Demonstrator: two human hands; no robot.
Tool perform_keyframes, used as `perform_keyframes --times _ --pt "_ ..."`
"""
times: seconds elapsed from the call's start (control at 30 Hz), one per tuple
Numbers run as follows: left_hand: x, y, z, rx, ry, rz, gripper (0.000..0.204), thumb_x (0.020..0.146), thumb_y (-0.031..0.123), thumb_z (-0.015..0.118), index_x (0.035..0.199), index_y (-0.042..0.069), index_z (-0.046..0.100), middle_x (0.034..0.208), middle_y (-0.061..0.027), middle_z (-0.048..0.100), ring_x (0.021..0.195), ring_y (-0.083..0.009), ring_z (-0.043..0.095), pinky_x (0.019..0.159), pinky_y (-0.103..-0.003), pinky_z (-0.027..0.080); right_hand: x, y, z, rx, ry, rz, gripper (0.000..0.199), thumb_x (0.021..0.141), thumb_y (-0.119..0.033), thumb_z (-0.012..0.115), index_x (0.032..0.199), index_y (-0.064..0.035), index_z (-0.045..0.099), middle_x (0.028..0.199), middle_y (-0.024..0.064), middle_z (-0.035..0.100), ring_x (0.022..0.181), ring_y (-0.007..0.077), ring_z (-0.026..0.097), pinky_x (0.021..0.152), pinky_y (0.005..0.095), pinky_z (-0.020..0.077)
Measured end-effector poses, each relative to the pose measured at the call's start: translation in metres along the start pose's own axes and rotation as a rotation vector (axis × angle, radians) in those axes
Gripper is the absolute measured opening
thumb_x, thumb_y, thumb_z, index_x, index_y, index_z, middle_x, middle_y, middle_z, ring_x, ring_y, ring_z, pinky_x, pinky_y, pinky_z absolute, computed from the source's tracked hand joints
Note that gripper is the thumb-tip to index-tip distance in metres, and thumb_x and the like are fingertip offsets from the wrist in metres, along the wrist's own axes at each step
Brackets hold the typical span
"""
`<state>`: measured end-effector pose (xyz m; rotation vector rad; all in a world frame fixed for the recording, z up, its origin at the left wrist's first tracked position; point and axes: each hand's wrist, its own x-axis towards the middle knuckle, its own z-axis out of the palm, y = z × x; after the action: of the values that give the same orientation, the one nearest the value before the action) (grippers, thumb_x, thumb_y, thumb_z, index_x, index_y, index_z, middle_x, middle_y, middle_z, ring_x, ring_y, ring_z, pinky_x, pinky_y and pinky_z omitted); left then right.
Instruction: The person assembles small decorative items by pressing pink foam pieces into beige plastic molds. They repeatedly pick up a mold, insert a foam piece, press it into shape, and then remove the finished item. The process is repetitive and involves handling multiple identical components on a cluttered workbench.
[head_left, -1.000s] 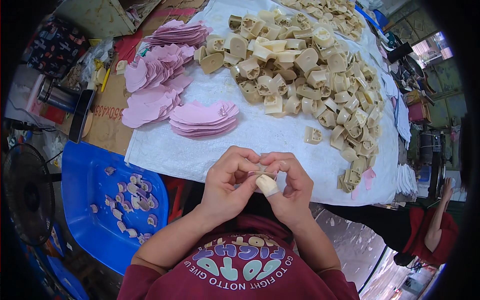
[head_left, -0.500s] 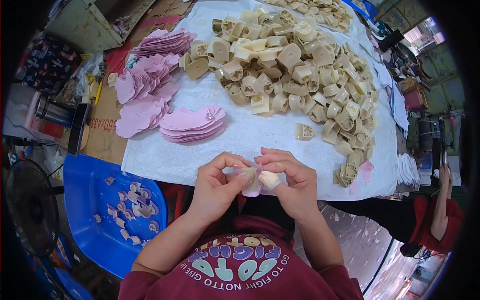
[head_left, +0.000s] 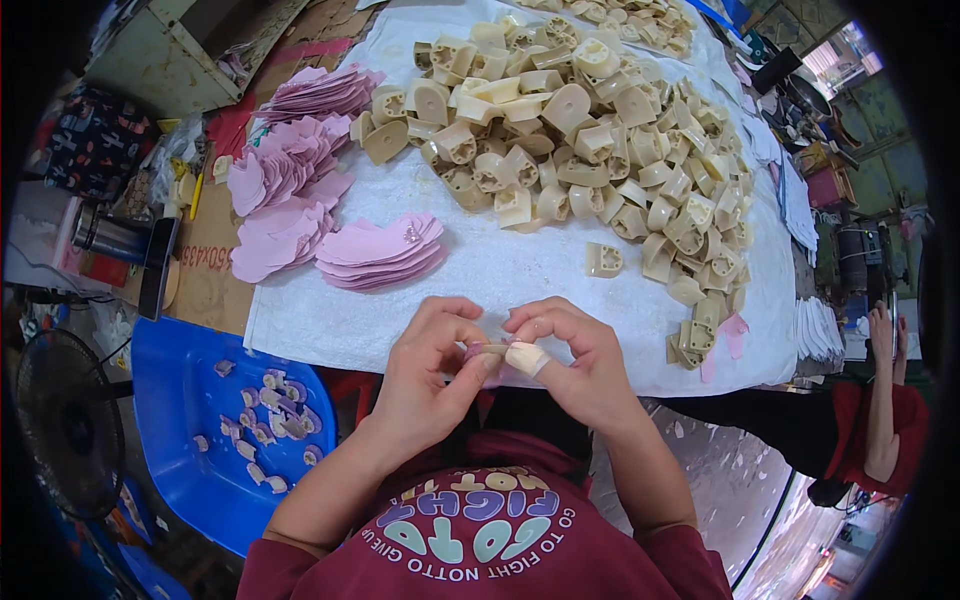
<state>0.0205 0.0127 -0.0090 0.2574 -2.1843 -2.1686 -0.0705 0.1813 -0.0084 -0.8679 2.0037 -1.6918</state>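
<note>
Pinching a small beige heel piece (head_left: 524, 357), the left hand (head_left: 432, 372) and right hand (head_left: 578, 362) had shifted lower — pink lining now pressed on, seemingly.

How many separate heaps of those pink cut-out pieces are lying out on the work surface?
4. One stack lies nearest the hands, one heap to its left, one above that, and one stack farthest back. The left heaps overlap, so their split is uncertain.

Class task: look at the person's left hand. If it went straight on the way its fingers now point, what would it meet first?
The left hand points rightward, so it would first meet the small cream piece pinched between both hands, then the right hand just behind it. They already touch.
</note>
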Motion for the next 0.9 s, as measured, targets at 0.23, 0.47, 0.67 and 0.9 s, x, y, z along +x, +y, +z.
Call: perform_keyframes --times 0.23,0.47,0.67,0.9 --pt "0.002 -0.005 0.016 -0.696 0.106 -0.229 0.043 0.092 0.012 0.057 0.131 0.002 0.043 0.120 -0.0145 0.052 0.086 -0.0219 0.066 0.074 -0.030 0.055 -0.003 -0.004 0.015 -0.193 0.326 -0.272 0.011 0.075 -0.001 0.066 0.084 -0.0042 0.061 0.099 0.0115 0.062 0.094 0.0263 0.059 0.082 0.0342 0.0462" --pt "0.000 -0.011 0.004 -1.156 -0.101 -0.341 0.053 0.100 0.037 0.036 0.144 0.007 0.030 0.114 -0.0185 0.056 0.103 -0.0280 0.060 0.090 -0.041 0.050 -0.020 0.003 0.040 0.052 0.258 -0.176 0.025 0.080 -0.004 0.067 0.105 -0.0031 0.063 0.125 0.0157 0.057 0.104 0.0246 0.056 0.090 0.0381 0.0439" --pt "-0.004 0.006 0.018 -0.962 0.064 -0.263 0.052 0.100 0.032 0.035 0.148 0.014 0.024 0.115 -0.0117 0.056 0.097 -0.0192 0.058 0.076 -0.033 0.052 -0.008 -0.004 0.042 0.636 -0.010 0.171 0.045 0.089 -0.004 0.056 0.134 -0.0034 0.049 0.152 0.0087 0.026 0.073 0.0061 0.057 0.058 0.0182 0.0441" --pt "0.004 0.005 0.024 -0.770 0.125 -0.182 0.053 0.099 0.032 0.037 0.146 0.011 0.028 0.108 -0.0068 0.056 0.070 -0.0123 0.056 0.050 -0.026 0.046 -0.002 -0.006 0.049 0.721 0.068 0.300 0.039 0.091 -0.007 0.054 0.130 -0.0030 0.052 0.142 0.0100 0.041 0.063 0.0040 0.054 0.053 0.0176 0.0440"
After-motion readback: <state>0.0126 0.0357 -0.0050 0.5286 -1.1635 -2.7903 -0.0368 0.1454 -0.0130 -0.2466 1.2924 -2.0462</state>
